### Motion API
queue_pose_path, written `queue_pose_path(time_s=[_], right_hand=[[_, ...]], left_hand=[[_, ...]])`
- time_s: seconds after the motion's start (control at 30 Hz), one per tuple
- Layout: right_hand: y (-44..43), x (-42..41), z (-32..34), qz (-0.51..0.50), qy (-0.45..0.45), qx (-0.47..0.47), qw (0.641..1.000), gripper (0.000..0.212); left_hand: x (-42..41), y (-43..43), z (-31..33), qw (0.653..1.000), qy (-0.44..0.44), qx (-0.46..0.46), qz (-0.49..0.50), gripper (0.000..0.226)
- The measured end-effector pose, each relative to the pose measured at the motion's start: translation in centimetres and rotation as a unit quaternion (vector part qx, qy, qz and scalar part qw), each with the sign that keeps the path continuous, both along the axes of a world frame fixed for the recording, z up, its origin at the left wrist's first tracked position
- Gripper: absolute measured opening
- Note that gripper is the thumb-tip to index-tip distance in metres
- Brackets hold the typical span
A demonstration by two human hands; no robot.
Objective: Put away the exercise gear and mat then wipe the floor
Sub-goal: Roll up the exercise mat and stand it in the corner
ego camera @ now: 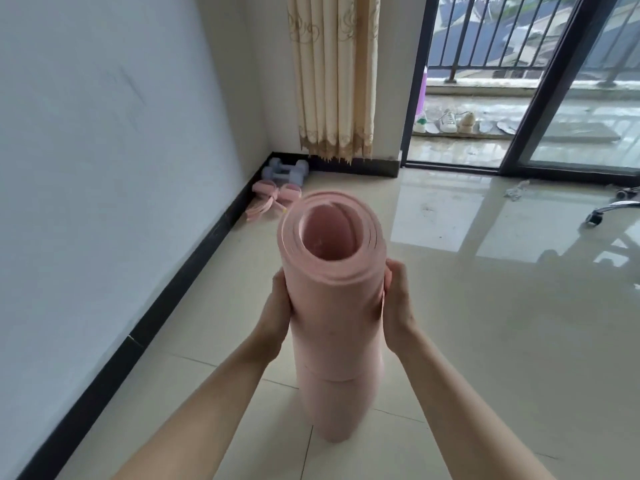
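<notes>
So the left hand [277, 306] clasps the rolled pink mat [334, 317] on its 9 o'clock side and the right hand [398, 299] on its 3 o'clock side, fingers curled round it, both arms stretched forward. The mat stands on end on the tiled floor [485, 341], hollow end up. Off at 11 o'clock, in the corner under the curtain [334, 74], grey dumbbells [284, 169] sit with a pink pull band [273, 197] just beside them.

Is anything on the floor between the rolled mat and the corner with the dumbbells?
Nothing visible. The floor is bare from the mat, held upright by the left hand and right hand, to the dumbbells; a pink band lies beside them.
</notes>
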State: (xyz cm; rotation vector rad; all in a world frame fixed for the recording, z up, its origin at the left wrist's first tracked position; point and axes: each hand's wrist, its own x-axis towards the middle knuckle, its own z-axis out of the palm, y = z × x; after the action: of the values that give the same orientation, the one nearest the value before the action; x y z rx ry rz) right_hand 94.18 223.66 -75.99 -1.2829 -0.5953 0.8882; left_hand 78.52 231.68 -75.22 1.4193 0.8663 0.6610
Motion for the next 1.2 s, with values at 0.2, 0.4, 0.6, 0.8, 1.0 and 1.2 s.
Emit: queue_pose_path(time_s=[0.2,0.4,0.6,0.8,1.0,1.2], right_hand=[[0.2,-0.7,14.3,0.124,0.080,-0.057,0.987,0.067],[1.7,-0.6,35.0,0.187,0.062,-0.137,0.971,0.085],[3.8,-0.4,51.3,0.128,-0.050,-0.241,0.961,0.021],[7.7,2.4,53.4,0.046,-0.073,-0.248,0.965,0.019],[16.4,11.1,49.3,0.078,-0.087,-0.257,0.959,0.019],[25.4,20.9,50.2,0.161,-0.141,-0.283,0.935,0.036]], left_hand=[[-1.9,1.0,13.3,0.981,0.097,-0.166,0.026,0.044],[-3.4,3.0,34.1,0.972,0.077,-0.221,0.027,0.046],[-3.9,5.5,50.9,0.969,0.087,-0.228,-0.027,0.081],[-0.2,10.2,54.5,0.970,0.161,-0.138,-0.119,0.073],[8.6,19.0,51.1,0.960,0.254,-0.115,-0.026,0.050],[17.0,26.9,51.9,0.962,0.244,-0.121,0.030,0.031]])
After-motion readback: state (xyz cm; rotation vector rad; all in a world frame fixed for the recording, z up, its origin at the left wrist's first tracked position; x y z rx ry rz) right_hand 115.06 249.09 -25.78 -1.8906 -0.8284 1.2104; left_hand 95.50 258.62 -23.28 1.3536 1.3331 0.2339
